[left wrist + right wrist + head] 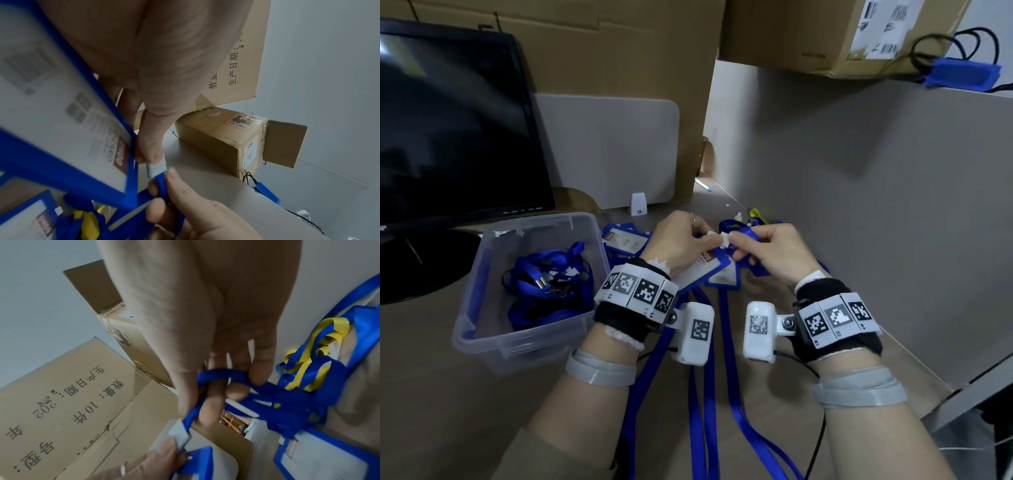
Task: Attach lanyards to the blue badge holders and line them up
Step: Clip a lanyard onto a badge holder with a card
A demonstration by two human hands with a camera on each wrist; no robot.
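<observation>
A blue badge holder is being held above the surface, directly beneath and between both hands, tilted, with its printed card facing the left wrist camera. The white clip at the end of a blue lanyard is being pinched between thumb and forefinger of the left hand, just at the slotted top edge of the holder; in the left wrist view the fingertips are being pressed together on the clip right beside that edge. The lanyard strap is being gripped just behind the clip by the right hand, with the fingers curled round a loop of the ribbon and the thumb pressed against it. The rest of the fingers on both hands are being kept curled inward.

More blue badge holders are lying flat at 12 o'clock from the left hand, with attached straps being trailed toward 6 o'clock across the surface. A tangle of blue and yellow ribbon is lying at 12 o'clock from the right hand. At 9 o'clock from the hands, loose blue lanyards are being kept in a clear plastic bin.
</observation>
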